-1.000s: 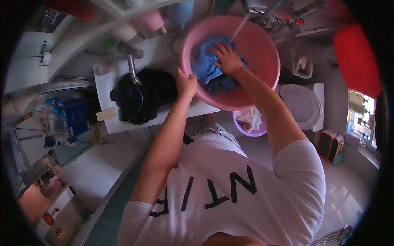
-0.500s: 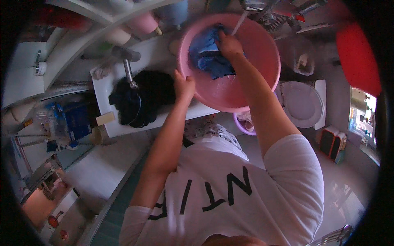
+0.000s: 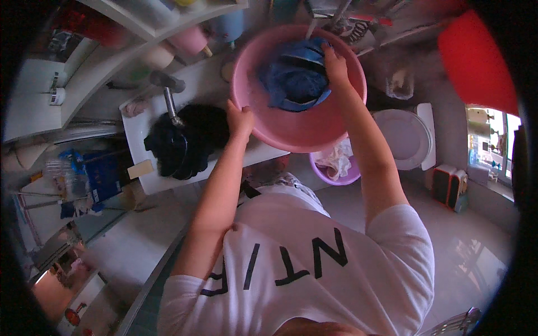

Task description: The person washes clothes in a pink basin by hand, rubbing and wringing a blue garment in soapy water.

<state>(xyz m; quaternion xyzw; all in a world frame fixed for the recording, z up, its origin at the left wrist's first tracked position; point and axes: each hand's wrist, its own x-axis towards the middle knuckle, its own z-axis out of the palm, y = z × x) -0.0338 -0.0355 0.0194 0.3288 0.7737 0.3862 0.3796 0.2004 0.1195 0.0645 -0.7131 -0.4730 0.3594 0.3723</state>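
A large pink basin is at the top centre, its left side over the sink counter. My left hand is closed on the basin's near left rim, thumb on top. Inside the basin lies a bunched blue garment, dark in its folds. On the garment's right edge, my right hand is closed with cloth at its fingertips; part of the fingers is hidden. Water runs from a tap at the far edge into the basin.
Dark clothing fills the white sink under a metal tap, with a pale soap bar at its corner. A purple tub of light cloth stands below the basin. The toilet is to the right.
My right hand has shifted right and slightly down with the garment's edge, and the garment has spread and turned. The basin, with my left hand on it, sits slightly farther left in view.
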